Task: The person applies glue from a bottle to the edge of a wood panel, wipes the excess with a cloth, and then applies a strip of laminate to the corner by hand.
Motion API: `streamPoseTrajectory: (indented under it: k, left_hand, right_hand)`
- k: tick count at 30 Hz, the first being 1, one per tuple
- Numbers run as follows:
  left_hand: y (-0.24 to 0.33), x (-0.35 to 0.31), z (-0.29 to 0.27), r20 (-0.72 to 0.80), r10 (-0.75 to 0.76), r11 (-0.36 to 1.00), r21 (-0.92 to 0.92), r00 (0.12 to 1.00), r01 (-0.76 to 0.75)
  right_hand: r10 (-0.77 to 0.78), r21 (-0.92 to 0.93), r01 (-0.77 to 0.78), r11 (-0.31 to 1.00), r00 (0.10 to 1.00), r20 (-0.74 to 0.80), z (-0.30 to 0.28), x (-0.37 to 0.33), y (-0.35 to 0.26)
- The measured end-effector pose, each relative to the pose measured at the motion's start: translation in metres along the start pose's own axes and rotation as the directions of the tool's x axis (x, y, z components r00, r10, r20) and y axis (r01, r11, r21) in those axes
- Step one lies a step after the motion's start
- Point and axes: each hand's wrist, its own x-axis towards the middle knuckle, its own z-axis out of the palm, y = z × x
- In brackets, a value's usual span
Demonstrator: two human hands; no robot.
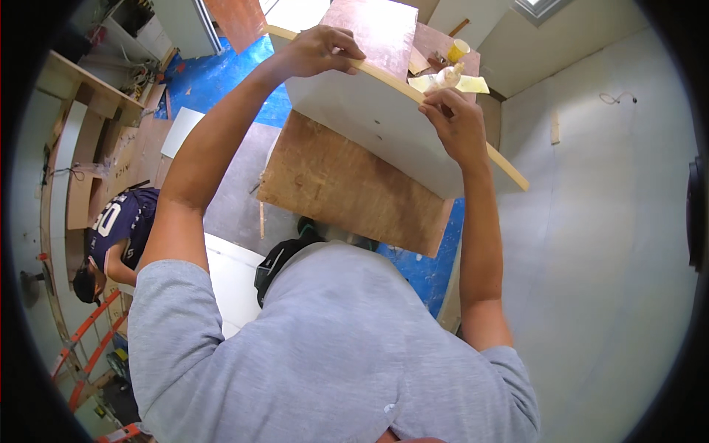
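Note:
A white panel (347,111) stands on its long edge in front of me, on a brown plywood bench (347,181). Along its top runs a pale yellow wood-coloured edge strip (395,81), which overhangs to the right. My left hand (317,53) pinches the strip toward its left end, fingers curled over the top. Farther right, my right hand (456,124) grips the same strip between thumb and fingers. Whether the strip is fixed to the panel I cannot tell. Just beyond my right hand lies a whitish squeeze bottle (446,77).
Behind the panel are a yellow cup (459,49) and a reddish board (369,33). Blue sheeting (199,85) covers part of the floor. A co-worker (122,229) bends down at left, near an orange ladder (85,347). A pale wall (598,221) rises at right.

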Motion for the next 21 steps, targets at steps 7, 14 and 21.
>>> streamPoseTrajectory:
  k: [7,14,21]
  left_hand:
    - [-0.003,-0.004,0.003,-0.046,0.035,0.998,0.052,0.998,-0.033]
    - [-0.03,-0.007,0.013,-0.096,0.258,0.96,0.138,0.961,-0.244]
    - [-0.095,-0.072,-0.016,-0.491,0.356,0.813,0.582,0.795,-0.004]
  right_hand:
    - [0.105,-0.032,-0.103,0.994,0.991,0.088,0.01,0.03,-0.031]
    - [-0.118,-0.127,0.136,0.983,0.984,0.136,0.074,0.062,-0.04]
    - [-0.211,-0.081,0.213,0.974,0.977,0.028,0.084,0.053,-0.034]
